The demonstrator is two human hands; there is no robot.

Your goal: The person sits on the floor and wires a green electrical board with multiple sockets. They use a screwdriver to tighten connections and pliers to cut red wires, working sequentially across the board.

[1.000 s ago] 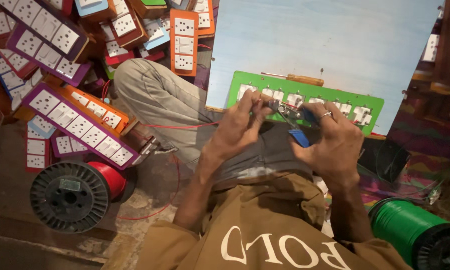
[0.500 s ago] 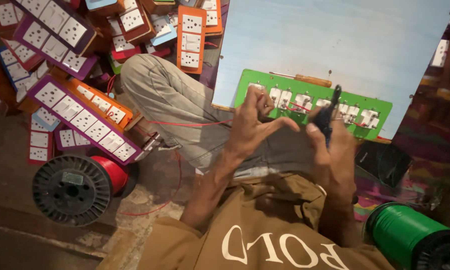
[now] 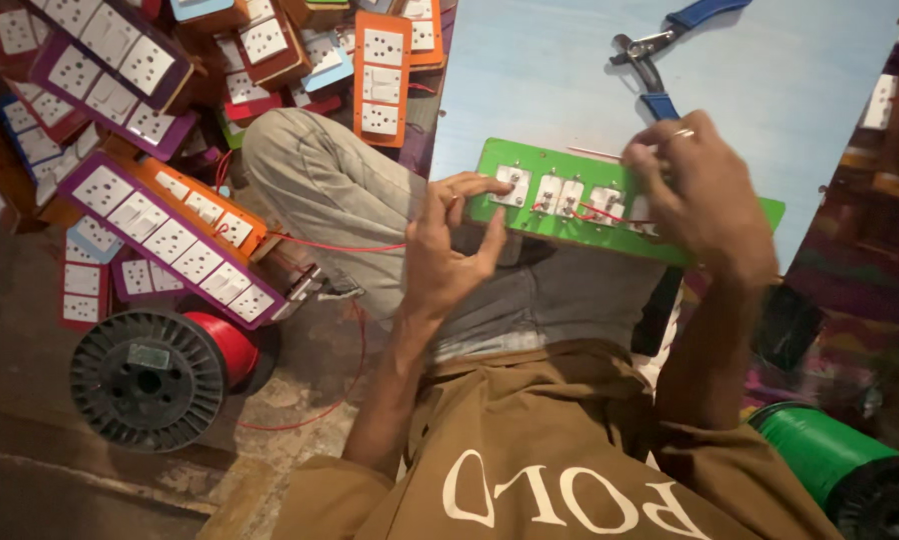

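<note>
1. Left hand (image 3: 450, 250) pinches the near-left end of a green switch panel (image 3: 740, 215) lying across the lap.
2. Right hand (image 3: 700, 195), fingers curled, presses on the panel's white switches; its grip is hidden.
3. Blue-handled pliers (image 3: 660, 50) lie beyond on a pale board (image 3: 530, 70); a red wire spool (image 3: 160, 370) sits at left.

- We wear a tan-brown shirt (image 3: 530, 470) with short sleeves that leave both forearms bare.
- White block lettering runs across the shirt's chest, seen upside down from the head camera.
- Our trousers (image 3: 370, 220) are light grey, creased at the bent knee.
- A thin ring sits on a finger of our right hand (image 3: 705, 195).
- Our left hand (image 3: 448, 250) also carries a ring.
</note>
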